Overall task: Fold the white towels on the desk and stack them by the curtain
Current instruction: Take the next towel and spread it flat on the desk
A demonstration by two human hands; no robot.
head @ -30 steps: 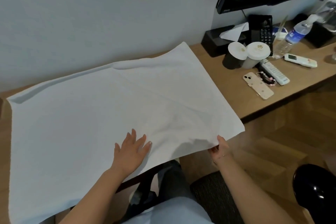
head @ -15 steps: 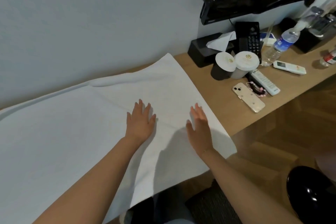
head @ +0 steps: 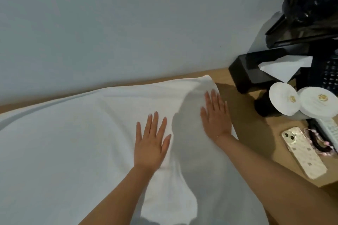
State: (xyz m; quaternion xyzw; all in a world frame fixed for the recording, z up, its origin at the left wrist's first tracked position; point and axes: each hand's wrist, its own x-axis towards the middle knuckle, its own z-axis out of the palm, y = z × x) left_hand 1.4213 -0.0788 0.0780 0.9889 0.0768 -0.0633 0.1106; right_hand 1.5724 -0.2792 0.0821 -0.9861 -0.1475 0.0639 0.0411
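The large white cloth towel lies spread flat over the light wooden desk, its far edge along the pale wall and its right edge under my right hand. My left hand rests palm-down near the towel's middle, fingers straight and slightly fanned, gripping nothing. My right hand likewise lies flat, fingers extended together, pressing the towel's far right corner, well apart from the patterned phone.

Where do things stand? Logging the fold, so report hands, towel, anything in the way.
Left hand and right hand open, flat on towel. Towel spread on desk, unfolded. Phone and lidded cups right of it, apart.
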